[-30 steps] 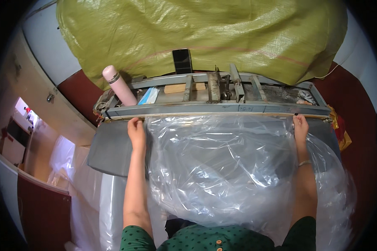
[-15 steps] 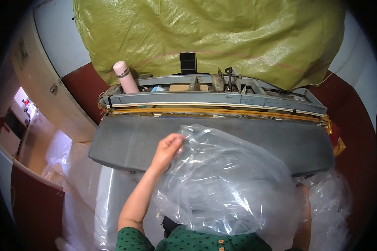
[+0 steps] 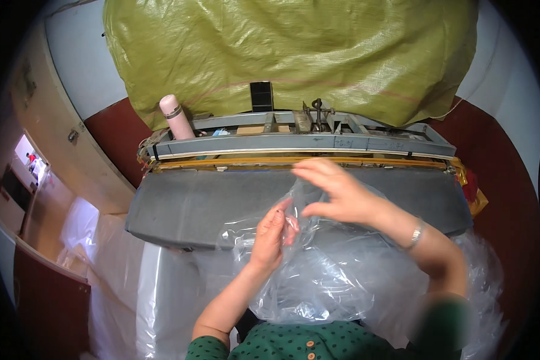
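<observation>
A large clear plastic sheet [image 3: 318, 282] lies crumpled over my lap and up against the front of a grey padded bench [image 3: 186, 207]. Gathered at its upper end, the film is gripped between the thumb and fingers of my left hand [image 3: 273, 233]. My right hand [image 3: 336, 192], a band round its wrist, hovers just to the right above the bench top. Its fingers stretch out toward the film's upper end, the thumb apart from them. Whether the right fingertips touch the film cannot be made out.
Behind the bench runs a grey metal frame [image 3: 222, 146] with orange strips [image 3: 252, 161] along its front. A pink flask [image 3: 177, 117] and a metal clamp [image 3: 319, 115] stand on it. A yellow-green tarp [image 3: 282, 48] hangs behind. More clear plastic [image 3: 156, 300] lies at left, near a door [image 3: 81, 114].
My right hand has come up from the lower right to beside the left one. The left hand has moved right and slightly down, drawing the film's upper end with it.
</observation>
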A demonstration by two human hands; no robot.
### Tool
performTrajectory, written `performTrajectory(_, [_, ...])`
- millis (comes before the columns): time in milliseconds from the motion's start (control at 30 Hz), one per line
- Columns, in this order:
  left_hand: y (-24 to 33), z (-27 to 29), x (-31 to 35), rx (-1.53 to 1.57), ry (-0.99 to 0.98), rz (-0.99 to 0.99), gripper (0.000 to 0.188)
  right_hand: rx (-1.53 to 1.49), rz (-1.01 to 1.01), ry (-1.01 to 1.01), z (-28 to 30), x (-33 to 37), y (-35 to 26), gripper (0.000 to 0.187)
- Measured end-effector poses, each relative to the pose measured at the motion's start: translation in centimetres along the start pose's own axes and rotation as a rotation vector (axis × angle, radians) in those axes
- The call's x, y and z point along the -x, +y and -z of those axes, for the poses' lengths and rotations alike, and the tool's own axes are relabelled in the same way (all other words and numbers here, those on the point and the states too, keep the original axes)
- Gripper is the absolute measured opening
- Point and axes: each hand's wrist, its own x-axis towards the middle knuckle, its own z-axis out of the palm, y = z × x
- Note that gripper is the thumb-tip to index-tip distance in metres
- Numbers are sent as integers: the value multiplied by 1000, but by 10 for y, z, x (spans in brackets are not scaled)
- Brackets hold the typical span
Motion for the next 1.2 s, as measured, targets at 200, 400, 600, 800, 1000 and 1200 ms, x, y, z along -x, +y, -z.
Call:
performTrajectory(200, [52,37,13,-1432,182,-868,34,-369,-177,-37,-39,1,12,11])
performTrajectory(400, [91,138,91,-1572,-343,397,33,-497,-301,775,79,9,26,17])
performTrajectory(600, [143,267,150,-1883,-72,525,15,169,-484,776,109,80,122,25])
performTrajectory(800, [272,200,55,-2212,1002,-805,19,365,-652,719,99,184,224,23])
performTrajectory(1000, [139,120,1,-1674,449,-698,24,702,-893,643,155,312,249,23])
performTrajectory(1200, [107,304,22,-1860,652,-90,59,1001,-1485,324,222,416,215,33])
